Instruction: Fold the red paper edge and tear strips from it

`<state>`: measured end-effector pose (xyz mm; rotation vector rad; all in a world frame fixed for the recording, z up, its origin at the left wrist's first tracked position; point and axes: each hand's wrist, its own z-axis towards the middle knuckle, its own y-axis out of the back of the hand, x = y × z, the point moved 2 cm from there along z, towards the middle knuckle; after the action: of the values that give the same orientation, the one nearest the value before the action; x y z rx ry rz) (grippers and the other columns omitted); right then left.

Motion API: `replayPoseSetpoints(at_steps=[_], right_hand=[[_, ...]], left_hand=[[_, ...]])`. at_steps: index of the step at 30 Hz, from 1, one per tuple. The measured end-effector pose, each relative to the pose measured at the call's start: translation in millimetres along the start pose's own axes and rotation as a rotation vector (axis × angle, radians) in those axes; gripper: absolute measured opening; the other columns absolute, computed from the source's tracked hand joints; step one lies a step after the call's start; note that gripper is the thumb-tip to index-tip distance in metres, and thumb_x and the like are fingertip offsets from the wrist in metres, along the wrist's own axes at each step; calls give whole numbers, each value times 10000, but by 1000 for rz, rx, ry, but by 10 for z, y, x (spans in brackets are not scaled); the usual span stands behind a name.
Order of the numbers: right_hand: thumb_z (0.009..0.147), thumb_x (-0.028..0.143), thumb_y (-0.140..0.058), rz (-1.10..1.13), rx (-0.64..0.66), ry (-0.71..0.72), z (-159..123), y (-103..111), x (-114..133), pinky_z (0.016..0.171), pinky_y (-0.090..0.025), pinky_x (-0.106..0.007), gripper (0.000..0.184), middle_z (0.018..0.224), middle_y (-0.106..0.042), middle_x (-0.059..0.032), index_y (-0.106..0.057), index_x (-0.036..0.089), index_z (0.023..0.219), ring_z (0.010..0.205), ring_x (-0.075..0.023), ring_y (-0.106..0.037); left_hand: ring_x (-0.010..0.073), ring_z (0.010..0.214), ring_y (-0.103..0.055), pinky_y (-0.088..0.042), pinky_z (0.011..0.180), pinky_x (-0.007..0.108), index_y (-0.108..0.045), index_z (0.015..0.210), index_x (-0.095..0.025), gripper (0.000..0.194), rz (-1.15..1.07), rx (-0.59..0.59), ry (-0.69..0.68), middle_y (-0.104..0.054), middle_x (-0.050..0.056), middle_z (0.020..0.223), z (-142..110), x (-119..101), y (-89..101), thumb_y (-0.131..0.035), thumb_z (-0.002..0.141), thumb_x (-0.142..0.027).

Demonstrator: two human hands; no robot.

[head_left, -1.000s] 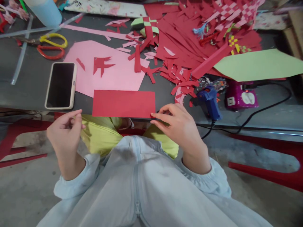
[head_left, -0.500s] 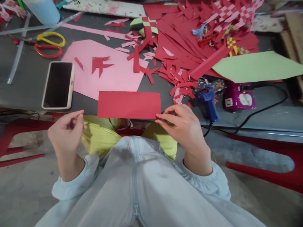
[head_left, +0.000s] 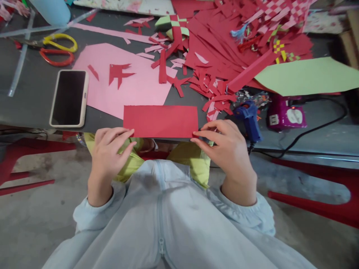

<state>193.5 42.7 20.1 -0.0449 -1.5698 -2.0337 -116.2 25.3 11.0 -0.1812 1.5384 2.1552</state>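
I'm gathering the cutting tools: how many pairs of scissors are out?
1 pair of scissors: left side of the table, beyond the phone. Others may be hidden under the paper scraps.

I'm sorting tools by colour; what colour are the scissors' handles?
One yellow handle, one red-orange handle; best seen in the head view.

On the table (head_left: 33, 108), a phone (head_left: 69, 98) lies screen up at the left, just beside a pink sheet (head_left: 103, 93) that bears 2 red cutouts (head_left: 115, 74). Above the phone are scissors (head_left: 57, 61), with 1 yellow and 1 red handle, and a bottle (head_left: 52, 11). To the right, a blue glue gun (head_left: 250, 121) lies near a purple box (head_left: 287, 115), below a green sheet (head_left: 308, 76). 2 red chairs (head_left: 316, 207) show below, 1 on each side.
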Motion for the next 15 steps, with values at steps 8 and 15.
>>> replayPoseSetpoints(at_steps=[8, 15], right_hand=[[912, 314, -665, 27, 7, -4, -18, -13, -3, 823, -523, -436, 128, 929, -710, -81, -768, 239, 918, 868, -238, -632], [905, 275, -673, -1, -25, 35, -25, -27, 3, 832, -518, -435, 109, 931, -709, -87, -756, 218, 947, 875, -238, -632]], left_hand=[[260, 1027, -608, -455, 929, 431, -735, 1208, -301, 297, -12, 73, -72, -758, 10, 1212, 104, -141, -189, -630, 953, -410], [246, 929, -621, -486, 842, 425, -766, 1133, -249, 232, 6, 10, -142, -776, 12, 1162, 132, -189, -212, -644, 949, -323]])
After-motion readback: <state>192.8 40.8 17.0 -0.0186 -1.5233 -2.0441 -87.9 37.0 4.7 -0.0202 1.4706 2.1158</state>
